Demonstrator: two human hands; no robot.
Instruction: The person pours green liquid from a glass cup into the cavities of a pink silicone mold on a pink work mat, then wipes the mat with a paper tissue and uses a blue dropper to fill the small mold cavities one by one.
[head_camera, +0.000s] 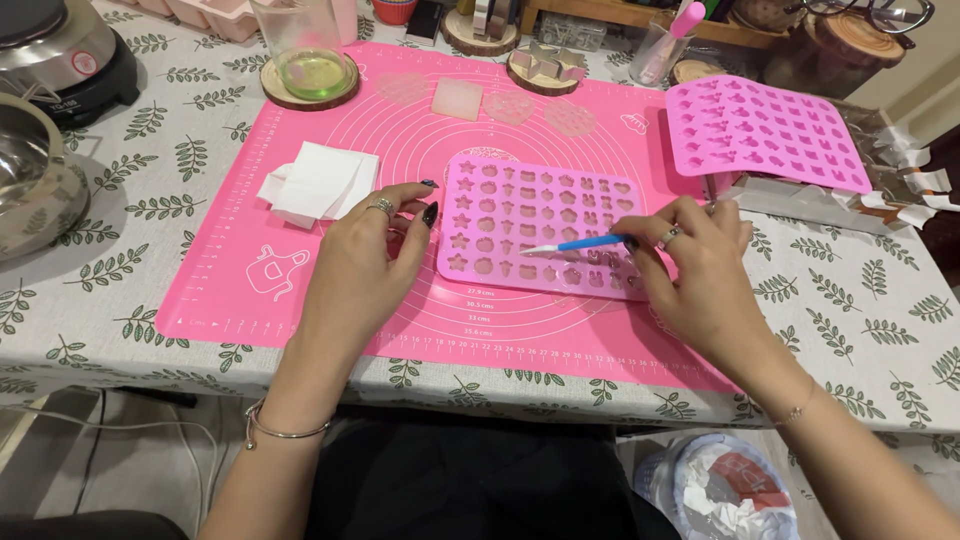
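Note:
A pink silicone mould (530, 215) with many small shaped cavities lies on a large pink baking mat (330, 290). My right hand (690, 270) holds a thin blue tool (575, 244) whose white tip rests on the mould's lower rows. My left hand (375, 250) rests on the mat, fingertips touching the mould's left edge and holding nothing. A stack of white paper squares (322, 180) lies just left of that hand.
A second pink mould (765, 130) sits on a box at the right. A glass with green liquid (310, 65) stands on a wooden coaster at the back. Translucent flat shapes (458, 98) lie on the far mat. Metal pot (30, 175) at the left.

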